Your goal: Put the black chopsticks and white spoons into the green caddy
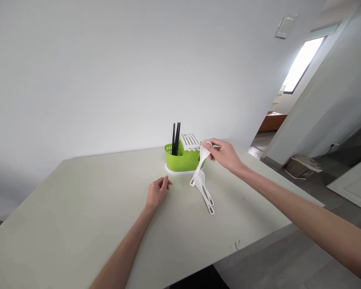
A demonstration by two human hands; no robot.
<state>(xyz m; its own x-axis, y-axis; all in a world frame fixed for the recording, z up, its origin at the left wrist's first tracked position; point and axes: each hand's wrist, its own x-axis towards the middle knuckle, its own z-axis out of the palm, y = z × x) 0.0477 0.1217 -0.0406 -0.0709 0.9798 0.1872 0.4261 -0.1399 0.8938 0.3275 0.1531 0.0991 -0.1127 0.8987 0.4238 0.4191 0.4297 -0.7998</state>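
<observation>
Fingers of the right hand [225, 154] pinch a white spoon [199, 164] by its bowl end, handle slanting down, just beside the green caddy [182, 159] (black chopsticks [176, 138] stand inside). Two more spoons [205, 192] lie on the worktop [78, 208]. The left hand [157, 192] rests loosely curled, its grip empty.

1. A single head-worn camera is looking forward and down across a pale table [63, 224] toward a white wall [108, 72].
2. It is tilting, so the table edge is slanting.
3. Both forearms are reaching away from the lens, showing the viewpoint sitting close behind them.
</observation>
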